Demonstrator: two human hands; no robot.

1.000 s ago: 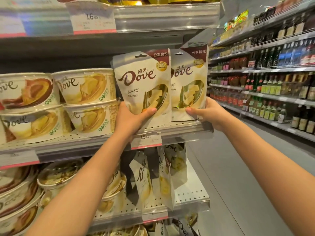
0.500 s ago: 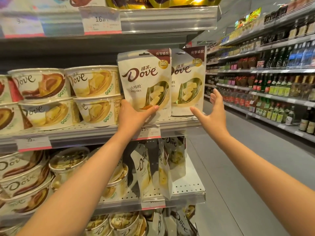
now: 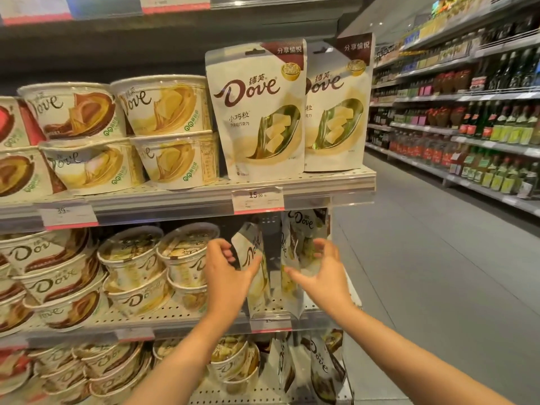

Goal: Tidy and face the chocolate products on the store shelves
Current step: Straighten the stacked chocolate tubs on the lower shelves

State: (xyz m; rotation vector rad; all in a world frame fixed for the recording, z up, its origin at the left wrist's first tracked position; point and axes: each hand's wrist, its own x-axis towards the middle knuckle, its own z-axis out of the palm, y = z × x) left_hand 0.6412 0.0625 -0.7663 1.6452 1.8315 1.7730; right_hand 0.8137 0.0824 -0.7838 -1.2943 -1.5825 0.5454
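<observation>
Upper shelf [image 3: 321, 182]: two Dove pouches [image 3: 257, 112] upright, facing you.
Lower shelf [image 3: 204, 320]: two pouches [image 3: 252, 252] turned edge-on.
Your left hand [image 3: 226, 276]: fingers spread, thumb touching left pouch.
Your right hand [image 3: 323, 273]: spread, at right pouch [image 3: 289, 258].

Both hands dropped from the upper shelf [image 3: 321, 182] to the shelf below [image 3: 274, 312] within a second. The left hand [image 3: 226, 276], which had gripped the front Dove pouch [image 3: 257, 112] at its lower edge, let it go and reached a side-on pouch [image 3: 252, 258] on the lower shelf, thumb against its face. The right hand [image 3: 321, 273], which had come off the neighbouring pouch [image 3: 336, 106] half a second before, spread its fingers beside another turned pouch [image 3: 290, 258]. The two released pouches were left standing upright, faces forward, the front one overlapping its neighbour.
</observation>
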